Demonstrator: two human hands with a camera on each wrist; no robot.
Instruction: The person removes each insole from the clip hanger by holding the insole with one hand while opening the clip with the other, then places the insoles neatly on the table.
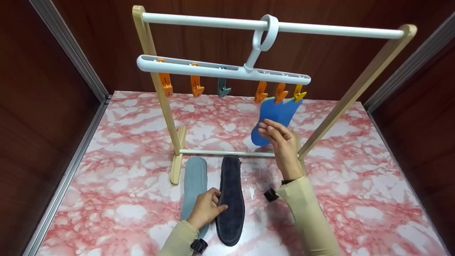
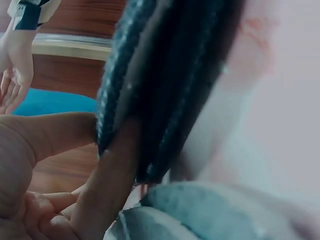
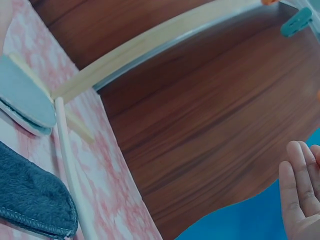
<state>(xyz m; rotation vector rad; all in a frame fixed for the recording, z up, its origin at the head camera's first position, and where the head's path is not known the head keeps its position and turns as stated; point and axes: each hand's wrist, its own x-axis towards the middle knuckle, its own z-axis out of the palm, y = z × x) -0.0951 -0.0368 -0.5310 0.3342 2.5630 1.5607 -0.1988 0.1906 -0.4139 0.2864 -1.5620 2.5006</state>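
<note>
My left hand pinches the near-left edge of a dark, fuzzy insole between thumb and fingers. In the left wrist view this dark insole shows a stitched edge and a second layer. Beside it, partly under my left wrist, lies a grey-blue insole. A blue insole hangs from an orange clip and a yellow clip. In front of it my right hand is raised, fingers extended with nothing in them, overlapping the blue insole in the head view.
A white clip hanger hooks over the top rod of a wooden-sided rack. Several orange clips and a dark green clip hang from it unloaded. The rack's lower rod runs just beyond the insoles. Brown panels surround the marbled table.
</note>
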